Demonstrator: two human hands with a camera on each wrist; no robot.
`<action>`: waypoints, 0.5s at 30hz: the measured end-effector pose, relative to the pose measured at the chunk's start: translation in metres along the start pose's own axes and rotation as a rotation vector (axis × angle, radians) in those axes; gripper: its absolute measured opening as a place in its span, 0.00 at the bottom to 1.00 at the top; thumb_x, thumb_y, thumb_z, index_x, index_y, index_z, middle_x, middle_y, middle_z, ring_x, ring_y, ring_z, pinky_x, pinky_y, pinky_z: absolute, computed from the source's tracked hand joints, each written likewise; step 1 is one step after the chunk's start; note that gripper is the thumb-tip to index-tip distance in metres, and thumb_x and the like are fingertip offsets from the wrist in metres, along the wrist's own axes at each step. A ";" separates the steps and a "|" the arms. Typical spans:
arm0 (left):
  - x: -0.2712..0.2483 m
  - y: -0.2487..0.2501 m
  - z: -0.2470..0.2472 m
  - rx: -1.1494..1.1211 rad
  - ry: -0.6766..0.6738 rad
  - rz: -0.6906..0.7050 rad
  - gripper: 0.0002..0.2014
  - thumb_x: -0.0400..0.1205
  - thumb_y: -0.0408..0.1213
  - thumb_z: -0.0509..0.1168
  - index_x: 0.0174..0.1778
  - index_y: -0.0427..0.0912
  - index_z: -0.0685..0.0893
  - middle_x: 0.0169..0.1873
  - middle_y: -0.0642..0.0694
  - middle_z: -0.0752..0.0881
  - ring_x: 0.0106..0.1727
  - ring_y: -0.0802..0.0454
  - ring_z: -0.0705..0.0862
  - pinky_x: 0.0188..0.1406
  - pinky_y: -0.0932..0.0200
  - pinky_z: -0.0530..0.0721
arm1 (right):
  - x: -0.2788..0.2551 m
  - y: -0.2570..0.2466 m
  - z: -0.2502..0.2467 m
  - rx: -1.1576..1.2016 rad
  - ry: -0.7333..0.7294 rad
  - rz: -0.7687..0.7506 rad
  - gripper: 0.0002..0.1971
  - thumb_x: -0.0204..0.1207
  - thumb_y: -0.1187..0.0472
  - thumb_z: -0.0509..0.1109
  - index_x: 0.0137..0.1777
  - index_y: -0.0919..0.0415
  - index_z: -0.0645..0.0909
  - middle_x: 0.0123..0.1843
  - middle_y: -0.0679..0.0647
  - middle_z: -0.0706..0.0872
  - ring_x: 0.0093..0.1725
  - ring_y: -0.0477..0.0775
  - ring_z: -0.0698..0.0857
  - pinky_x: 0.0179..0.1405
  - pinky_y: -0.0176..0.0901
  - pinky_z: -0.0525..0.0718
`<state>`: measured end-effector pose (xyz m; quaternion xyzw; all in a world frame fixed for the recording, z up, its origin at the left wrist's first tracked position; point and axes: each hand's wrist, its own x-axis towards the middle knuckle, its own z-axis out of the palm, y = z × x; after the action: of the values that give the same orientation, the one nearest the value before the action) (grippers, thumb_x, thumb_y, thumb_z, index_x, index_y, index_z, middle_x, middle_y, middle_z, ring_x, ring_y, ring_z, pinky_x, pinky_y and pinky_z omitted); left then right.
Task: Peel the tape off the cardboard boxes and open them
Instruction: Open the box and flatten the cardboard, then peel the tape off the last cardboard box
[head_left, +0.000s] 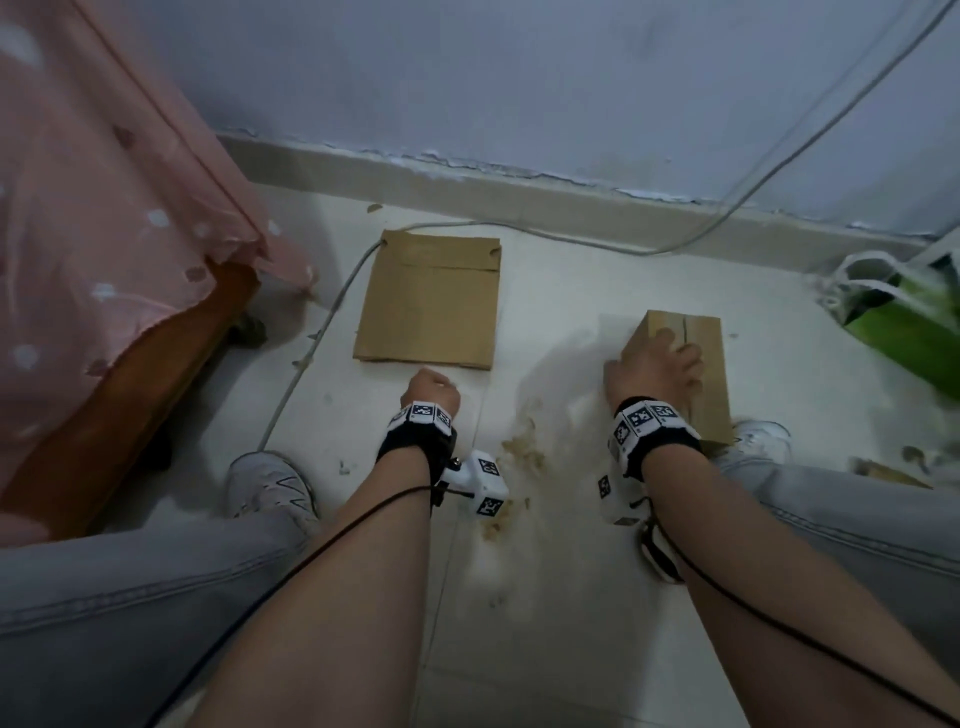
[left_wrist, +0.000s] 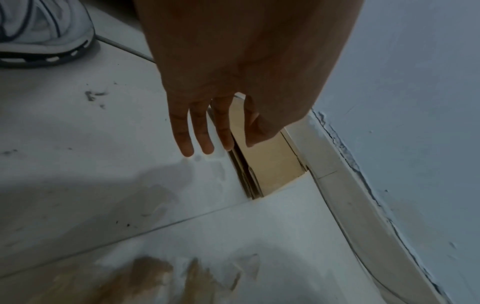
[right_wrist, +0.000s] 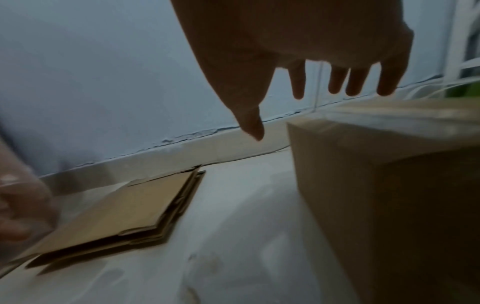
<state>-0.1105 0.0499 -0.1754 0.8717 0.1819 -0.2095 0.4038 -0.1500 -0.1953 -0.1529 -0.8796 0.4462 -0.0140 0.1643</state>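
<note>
A closed cardboard box (head_left: 701, 364) stands on the floor at the right, with a seam down its top. Glossy clear tape (right_wrist: 389, 115) covers the top of the box (right_wrist: 376, 185). My right hand (head_left: 660, 364) lies over the box's left top edge. In the right wrist view the right hand (right_wrist: 298, 111) has its fingers spread and straight, holding nothing. A stack of flattened cardboard (head_left: 431, 301) lies at the centre left. My left hand (head_left: 431, 389) hangs just in front of its near edge. The left hand (left_wrist: 207, 144) has straight fingers above the floor, beside the flattened cardboard (left_wrist: 270, 164).
A grey cable (head_left: 311, 353) runs along the floor past the flat cardboard's left side and up the wall. Pink cloth (head_left: 104, 234) drapes over wooden furniture at the left. A green bag (head_left: 904, 322) sits at the right. My shoes (head_left: 270, 483) flank a brown floor stain (head_left: 519, 452).
</note>
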 end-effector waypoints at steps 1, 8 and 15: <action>-0.005 0.001 0.000 0.000 -0.005 -0.002 0.13 0.84 0.33 0.58 0.58 0.43 0.86 0.63 0.40 0.85 0.63 0.37 0.82 0.54 0.58 0.78 | 0.004 0.009 -0.005 -0.023 -0.051 0.050 0.36 0.65 0.50 0.74 0.73 0.59 0.66 0.73 0.67 0.67 0.72 0.71 0.67 0.71 0.66 0.66; -0.012 0.008 -0.015 0.054 0.015 -0.045 0.16 0.85 0.34 0.56 0.61 0.40 0.86 0.63 0.37 0.85 0.64 0.35 0.83 0.64 0.50 0.81 | 0.014 0.037 -0.013 -0.163 -0.287 0.170 0.56 0.64 0.34 0.77 0.84 0.45 0.45 0.85 0.70 0.37 0.83 0.77 0.41 0.78 0.78 0.42; -0.006 0.009 -0.013 0.059 0.009 -0.065 0.19 0.83 0.41 0.53 0.61 0.39 0.85 0.61 0.35 0.86 0.56 0.31 0.86 0.59 0.39 0.86 | 0.010 0.032 -0.014 -0.021 -0.291 0.224 0.37 0.82 0.52 0.65 0.85 0.49 0.47 0.84 0.72 0.41 0.83 0.77 0.47 0.80 0.72 0.47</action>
<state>-0.1085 0.0540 -0.1594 0.8777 0.2058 -0.2241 0.3703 -0.1716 -0.2243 -0.1504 -0.8187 0.5132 0.1364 0.2186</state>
